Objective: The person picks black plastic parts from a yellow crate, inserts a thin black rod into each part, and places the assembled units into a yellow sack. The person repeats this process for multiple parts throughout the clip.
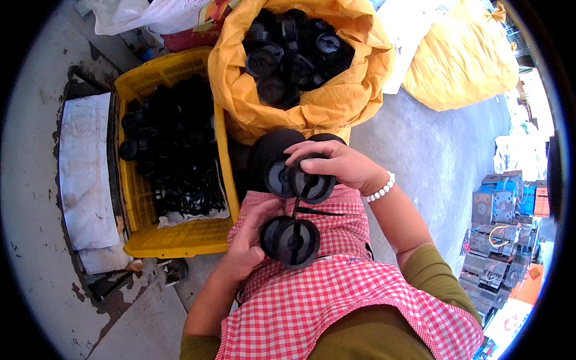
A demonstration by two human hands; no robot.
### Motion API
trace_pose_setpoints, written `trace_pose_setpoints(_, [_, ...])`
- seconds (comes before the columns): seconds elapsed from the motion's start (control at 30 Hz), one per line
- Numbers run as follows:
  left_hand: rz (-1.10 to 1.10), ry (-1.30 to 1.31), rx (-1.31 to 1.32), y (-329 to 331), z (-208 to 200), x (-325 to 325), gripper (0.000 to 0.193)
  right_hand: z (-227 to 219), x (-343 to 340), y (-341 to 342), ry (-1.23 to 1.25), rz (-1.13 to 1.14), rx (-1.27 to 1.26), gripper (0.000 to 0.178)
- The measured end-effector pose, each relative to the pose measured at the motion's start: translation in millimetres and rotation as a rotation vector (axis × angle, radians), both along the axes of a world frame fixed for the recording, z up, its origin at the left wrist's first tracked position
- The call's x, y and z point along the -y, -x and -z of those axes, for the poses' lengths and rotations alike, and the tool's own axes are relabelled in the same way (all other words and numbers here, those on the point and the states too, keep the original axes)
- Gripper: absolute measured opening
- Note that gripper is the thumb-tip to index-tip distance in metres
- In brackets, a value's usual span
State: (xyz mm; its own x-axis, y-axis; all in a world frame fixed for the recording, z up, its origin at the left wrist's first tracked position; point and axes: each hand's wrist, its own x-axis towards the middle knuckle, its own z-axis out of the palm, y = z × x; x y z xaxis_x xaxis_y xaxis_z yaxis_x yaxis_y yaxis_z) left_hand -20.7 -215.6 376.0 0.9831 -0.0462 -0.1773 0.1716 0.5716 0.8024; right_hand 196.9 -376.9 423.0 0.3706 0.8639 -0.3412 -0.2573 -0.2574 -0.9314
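Note:
In front of my lap is a cluster of round black plastic pieces [298, 243], cup-like, with a slot or bar across their faces. A thin black stem [321, 212] runs between the upper and lower pieces. My right hand [342, 162] grips an upper round piece [314, 185], thumb on its face and fingers over the top. At the lower pieces, my left hand [249, 237] is closed around their left side, its fingertips partly hidden. Dark rounded shapes [264, 156] lie behind the upper pieces; I cannot tell what they are.
Ahead stands an open orange sack [369, 72] full of round black pieces [294, 60]. A yellow plastic crate [180, 243] to the left holds black parts [174, 144]. Another orange sack [462, 66] lies far right. Metal blocks [492, 207] are stacked at the right.

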Motion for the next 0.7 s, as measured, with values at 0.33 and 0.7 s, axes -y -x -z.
trace_pose_setpoints(0.33, [0.007, -0.407, -0.137, -4.1, -20.9, 3.9, 0.059, 10.7, -15.0, 25.3, 0.05, 0.168, 0.812, 0.032])
trace_pose_setpoints(0.7, [0.159, 0.029, -0.111, -13.2, -36.6, -37.4, 0.063, -26.6, -1.7, 24.9, -0.28, -0.359, 1.753, 0.045])
